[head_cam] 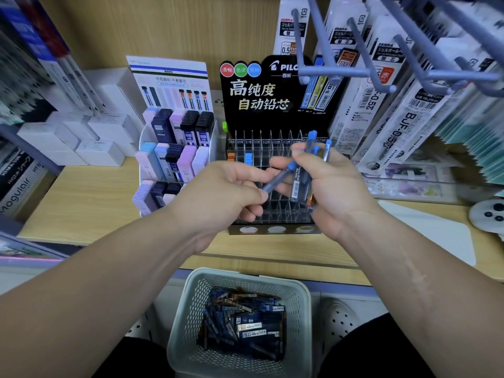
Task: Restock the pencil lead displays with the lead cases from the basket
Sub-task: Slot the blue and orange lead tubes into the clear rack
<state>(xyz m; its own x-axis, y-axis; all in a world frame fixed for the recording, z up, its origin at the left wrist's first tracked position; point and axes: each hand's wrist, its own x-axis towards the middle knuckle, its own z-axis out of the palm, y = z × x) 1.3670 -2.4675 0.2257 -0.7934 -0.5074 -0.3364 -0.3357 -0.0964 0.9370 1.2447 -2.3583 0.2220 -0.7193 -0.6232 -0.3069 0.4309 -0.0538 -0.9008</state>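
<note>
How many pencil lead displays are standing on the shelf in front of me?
2. A white tiered display stands at left, well stocked. The black Pilot display with clear slots stands right of it. No others show.

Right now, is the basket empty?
No, the basket holds a loose pile of lead cases.

head cam | faces forward-down | close above shelf [90, 192]

Lower centre: pale grey perforated plastic basket [182, 323], matt. Centre: clear glossy acrylic divider rack [262, 144] on smooth light wood-grain shelf [95, 203]. Upper right: grey matt-coated metal peg hooks [324, 36].
</note>
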